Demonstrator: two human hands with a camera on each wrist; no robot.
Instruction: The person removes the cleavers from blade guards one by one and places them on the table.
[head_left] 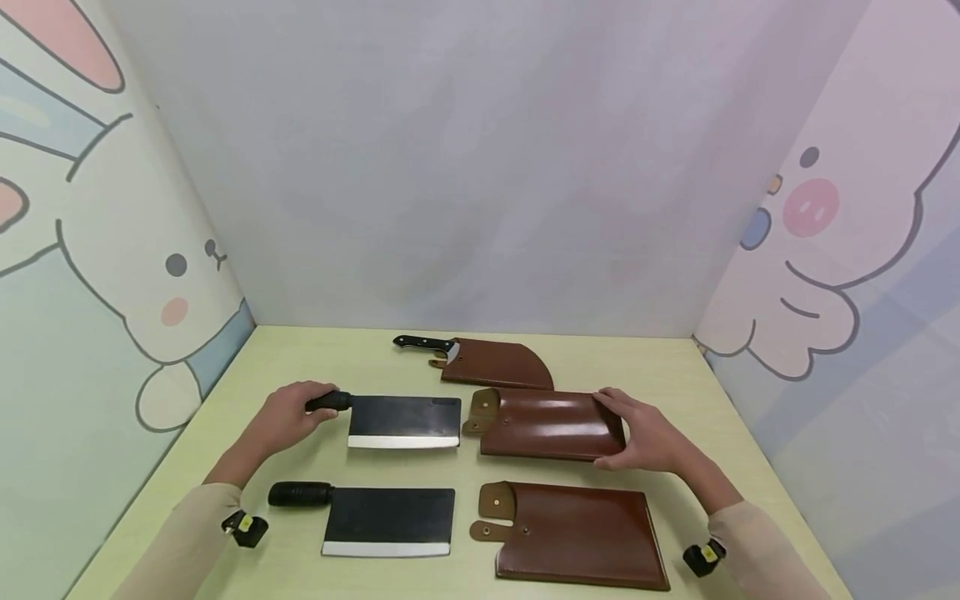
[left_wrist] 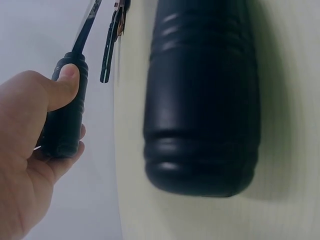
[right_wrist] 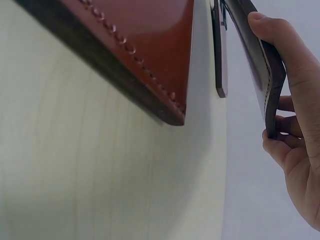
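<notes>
Left grip (head_left: 288, 414) clamps a bare cleaver (head_left: 405, 421) by its handle (head_left: 337, 401); right grip (head_left: 651, 431) pinches a brown sheath (head_left: 555, 425) just beside the blade (head_left: 375, 415). Only the right wrist view shows stitching (right_wrist: 131, 50) on the nearer sheath (right_wrist: 165, 45).

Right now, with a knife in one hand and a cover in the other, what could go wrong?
The knife in the left hand might snag the strap jutting toward it from the cover. The right hand grips that cover only at its far end, so it may tip. The second knife lies bare nearby; a lowered left hand might touch it.
</notes>
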